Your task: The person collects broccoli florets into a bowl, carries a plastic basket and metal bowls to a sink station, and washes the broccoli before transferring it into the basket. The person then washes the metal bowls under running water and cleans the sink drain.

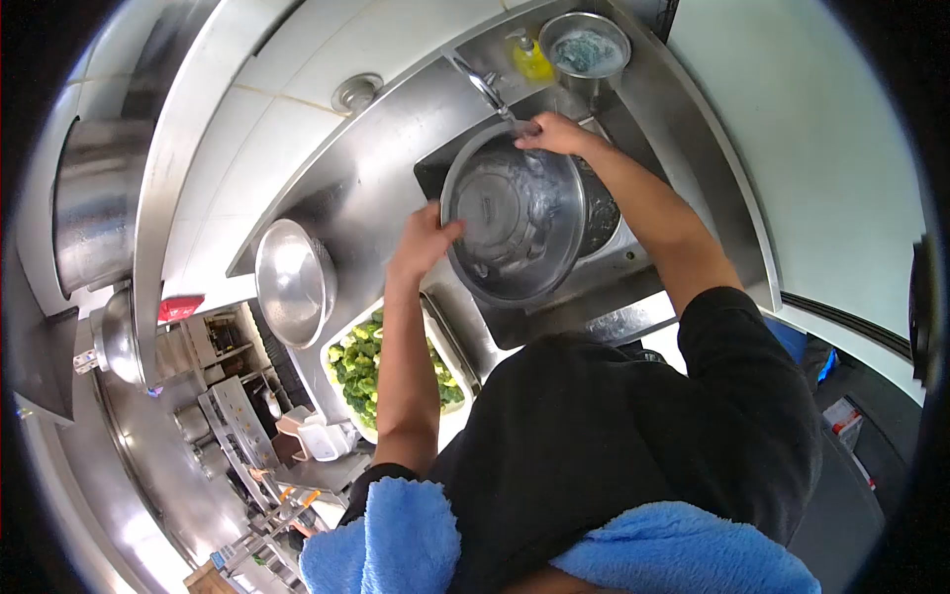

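Note:
A large round grey basin (487, 205) is held over the sink, beneath the tap (485, 87), with its inside wet and shiny. My left hand (426, 241) grips the rim on the left side, thumb over the edge. At the far right of the rim, my right hand (554, 134) is closed on it too. Behind the basin, the sink (623, 322) is partly hidden, as is a dark wet container (599, 213) in it. Close to my left forearm stands a white tray (457, 381) of green broccoli pieces (358, 371).
On the counter at left rests a shiny metal bowl (295, 284). In the back corner are a yellow soap bottle (531, 61) and a metal pot (586, 49) with suds. A shelf with a large pot (99, 208) runs along the left; kitchen equipment (237, 426) lies beyond.

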Motion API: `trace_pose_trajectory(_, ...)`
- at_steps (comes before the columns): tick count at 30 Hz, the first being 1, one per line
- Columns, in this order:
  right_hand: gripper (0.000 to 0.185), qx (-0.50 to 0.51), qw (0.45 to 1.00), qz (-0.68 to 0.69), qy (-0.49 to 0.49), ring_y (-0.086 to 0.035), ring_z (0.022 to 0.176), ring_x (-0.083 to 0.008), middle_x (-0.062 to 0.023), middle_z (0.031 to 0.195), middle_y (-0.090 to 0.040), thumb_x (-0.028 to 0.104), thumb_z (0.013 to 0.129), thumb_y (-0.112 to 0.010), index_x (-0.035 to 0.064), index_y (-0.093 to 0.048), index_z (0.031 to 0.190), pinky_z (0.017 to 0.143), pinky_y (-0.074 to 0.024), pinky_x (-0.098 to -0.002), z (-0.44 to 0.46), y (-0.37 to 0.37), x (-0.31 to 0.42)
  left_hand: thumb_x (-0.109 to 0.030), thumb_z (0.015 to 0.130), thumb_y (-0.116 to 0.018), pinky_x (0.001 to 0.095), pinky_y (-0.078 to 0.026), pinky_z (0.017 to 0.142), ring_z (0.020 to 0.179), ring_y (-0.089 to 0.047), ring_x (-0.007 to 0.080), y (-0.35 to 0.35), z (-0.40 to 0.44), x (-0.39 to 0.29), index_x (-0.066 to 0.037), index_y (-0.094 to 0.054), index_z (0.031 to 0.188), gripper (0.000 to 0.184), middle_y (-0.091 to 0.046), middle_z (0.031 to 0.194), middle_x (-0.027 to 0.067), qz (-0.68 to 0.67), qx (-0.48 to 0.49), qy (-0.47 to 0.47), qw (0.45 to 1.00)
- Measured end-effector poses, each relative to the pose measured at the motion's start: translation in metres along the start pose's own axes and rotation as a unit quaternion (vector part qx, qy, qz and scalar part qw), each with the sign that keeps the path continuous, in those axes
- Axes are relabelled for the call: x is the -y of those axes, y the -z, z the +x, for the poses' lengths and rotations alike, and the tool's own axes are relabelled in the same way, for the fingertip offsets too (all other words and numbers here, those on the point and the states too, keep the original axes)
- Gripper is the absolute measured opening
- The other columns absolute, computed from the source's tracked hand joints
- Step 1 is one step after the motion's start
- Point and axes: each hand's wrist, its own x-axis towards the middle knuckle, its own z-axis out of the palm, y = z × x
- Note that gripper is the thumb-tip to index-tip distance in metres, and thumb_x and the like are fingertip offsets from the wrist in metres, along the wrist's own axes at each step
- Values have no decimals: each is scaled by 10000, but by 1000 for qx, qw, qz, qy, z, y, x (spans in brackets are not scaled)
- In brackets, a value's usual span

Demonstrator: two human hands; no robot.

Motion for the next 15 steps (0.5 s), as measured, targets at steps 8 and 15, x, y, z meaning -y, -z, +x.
trace_pose_trajectory(8,539,2,991,-103,83,-718,944,-333,-166,1001,-752,572,800,-800,120,-759,1091,842,-541,-443,14,-11,44,-171,775,-711,408,-531,763,776,-683,304,-32,59,2,12,-687,952,256,-684,813,198,68,-132,-128,981)
trace_pose_trajectory(15,614,-27,903,360,-233,-730,1002,-265,-162,1122,-742,386,866,-813,-40,-659,1279,871,-567,-410,-80,-44,-59,137,778,-570,333,-531,832,872,-669,171,-31,27,71,-41,-693,1104,392,-728,988,37,-414,-154,-116,890)
